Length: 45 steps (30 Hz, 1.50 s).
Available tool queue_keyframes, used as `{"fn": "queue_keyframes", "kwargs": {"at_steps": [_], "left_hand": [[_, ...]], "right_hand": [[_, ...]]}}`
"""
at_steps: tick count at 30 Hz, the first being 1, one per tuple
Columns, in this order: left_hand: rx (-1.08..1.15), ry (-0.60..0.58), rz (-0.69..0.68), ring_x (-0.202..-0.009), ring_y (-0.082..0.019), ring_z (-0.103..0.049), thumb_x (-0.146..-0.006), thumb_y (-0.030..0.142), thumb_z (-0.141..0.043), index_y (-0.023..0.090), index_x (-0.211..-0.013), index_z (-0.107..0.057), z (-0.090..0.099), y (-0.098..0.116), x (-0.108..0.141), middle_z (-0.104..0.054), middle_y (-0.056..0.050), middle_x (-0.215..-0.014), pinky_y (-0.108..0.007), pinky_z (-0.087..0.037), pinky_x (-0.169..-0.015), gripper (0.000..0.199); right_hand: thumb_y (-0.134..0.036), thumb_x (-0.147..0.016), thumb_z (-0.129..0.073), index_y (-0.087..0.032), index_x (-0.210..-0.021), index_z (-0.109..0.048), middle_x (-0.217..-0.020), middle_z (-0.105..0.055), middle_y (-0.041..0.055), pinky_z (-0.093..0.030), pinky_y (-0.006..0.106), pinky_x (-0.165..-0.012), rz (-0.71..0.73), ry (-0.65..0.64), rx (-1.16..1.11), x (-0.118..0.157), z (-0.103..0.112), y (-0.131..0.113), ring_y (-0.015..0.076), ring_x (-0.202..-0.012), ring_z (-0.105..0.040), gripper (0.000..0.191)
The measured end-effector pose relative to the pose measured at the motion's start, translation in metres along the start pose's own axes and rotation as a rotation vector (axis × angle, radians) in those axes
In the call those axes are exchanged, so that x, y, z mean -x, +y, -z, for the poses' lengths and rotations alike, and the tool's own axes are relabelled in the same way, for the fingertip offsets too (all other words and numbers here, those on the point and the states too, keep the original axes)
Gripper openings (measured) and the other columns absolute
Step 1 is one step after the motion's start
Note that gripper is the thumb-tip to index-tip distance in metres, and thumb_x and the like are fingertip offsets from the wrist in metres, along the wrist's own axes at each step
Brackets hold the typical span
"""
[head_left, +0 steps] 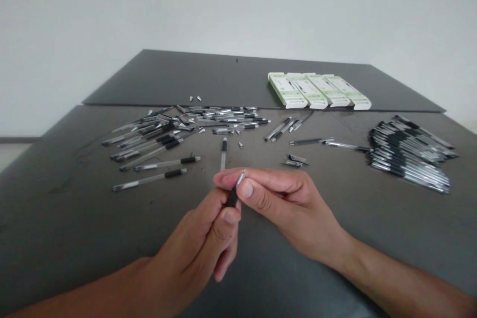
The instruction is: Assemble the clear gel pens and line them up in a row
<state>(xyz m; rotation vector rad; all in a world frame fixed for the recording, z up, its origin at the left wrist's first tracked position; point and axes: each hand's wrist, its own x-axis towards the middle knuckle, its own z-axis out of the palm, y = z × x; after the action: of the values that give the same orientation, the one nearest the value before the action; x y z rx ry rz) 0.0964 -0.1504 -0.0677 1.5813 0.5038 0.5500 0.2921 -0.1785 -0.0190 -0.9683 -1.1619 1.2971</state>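
Note:
My left hand (208, 238) and my right hand (283, 203) meet above the dark table, close to my body. Between them is a pen's black rubber grip section (233, 198). My left thumb and fingers pinch that grip, while my right thumb and forefinger close around its silver metal tip (241, 177). Just beyond my fingers, a clear pen barrel with a black band (223, 154) points toward my hands, its lower end hidden behind them. I cannot tell whether it is held or lying on the table.
A loose heap of clear black-gripped pens (156, 139) lies left of centre on the dark table (74, 223), with small metal tips (240, 144) nearby. Neat rows of pens (410, 154) lie at the right. Several white-and-green boxes (316, 90) stand on a dark board (186, 79) at the back.

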Motion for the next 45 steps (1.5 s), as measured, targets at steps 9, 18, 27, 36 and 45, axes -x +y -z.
{"fn": "queue_keyframes", "kwargs": {"at_steps": [9,18,27,36,45], "left_hand": [[0.034,-0.031,-0.034,-0.049,-0.009,-0.042,-0.121,0.040,-0.030,0.026,-0.096,-0.040,0.001,-0.003,0.001,-0.048,0.010,-0.065,-0.022,-0.041,-0.053,0.030],[0.094,-0.001,0.005,-0.048,-0.008,-0.035,-0.121,0.044,-0.031,0.025,-0.099,-0.046,-0.001,-0.001,-0.001,-0.043,0.011,-0.063,-0.022,-0.034,-0.049,0.033],[0.101,-0.025,0.046,-0.047,-0.008,-0.033,-0.119,0.051,-0.036,0.024,-0.097,-0.044,0.001,0.004,-0.006,-0.041,0.011,-0.064,-0.023,-0.031,-0.046,0.035],[0.091,-0.079,0.100,-0.049,-0.008,-0.032,-0.119,0.049,-0.036,0.024,-0.098,-0.045,0.004,0.002,-0.004,-0.042,0.011,-0.065,-0.021,-0.030,-0.047,0.034],[0.086,-0.094,0.118,-0.049,-0.007,-0.032,-0.119,0.051,-0.037,0.023,-0.099,-0.046,0.004,0.006,-0.004,-0.042,0.011,-0.066,-0.020,-0.030,-0.047,0.036]], "right_hand": [[-0.031,-0.098,-0.080,-0.033,-0.112,-0.088,-0.113,-0.087,-0.0038,-0.064,0.020,-0.096,-0.003,0.017,-0.050,0.007,-0.002,0.005,0.0121,-0.106,-0.082,0.016],[-0.043,-0.082,-0.093,-0.034,-0.101,-0.089,-0.091,-0.086,-0.0027,-0.056,0.026,-0.066,0.220,0.309,0.752,-0.014,0.068,-0.032,0.0142,-0.075,-0.074,0.021],[-0.054,-0.084,-0.082,-0.034,-0.096,-0.090,-0.086,-0.086,-0.0007,-0.054,0.034,-0.065,-0.240,-0.024,1.383,-0.022,0.160,-0.059,0.0253,-0.073,-0.078,0.024],[-0.052,-0.091,-0.074,-0.035,-0.107,-0.090,-0.096,-0.088,-0.0011,-0.055,0.035,-0.069,-0.218,-0.102,1.413,-0.026,0.169,-0.048,0.0261,-0.080,-0.079,0.028],[-0.055,-0.095,-0.070,-0.033,-0.107,-0.089,-0.101,-0.088,0.0000,-0.054,0.035,-0.077,-0.242,-0.128,1.446,-0.031,0.160,-0.038,0.0259,-0.092,-0.080,0.031]]}}
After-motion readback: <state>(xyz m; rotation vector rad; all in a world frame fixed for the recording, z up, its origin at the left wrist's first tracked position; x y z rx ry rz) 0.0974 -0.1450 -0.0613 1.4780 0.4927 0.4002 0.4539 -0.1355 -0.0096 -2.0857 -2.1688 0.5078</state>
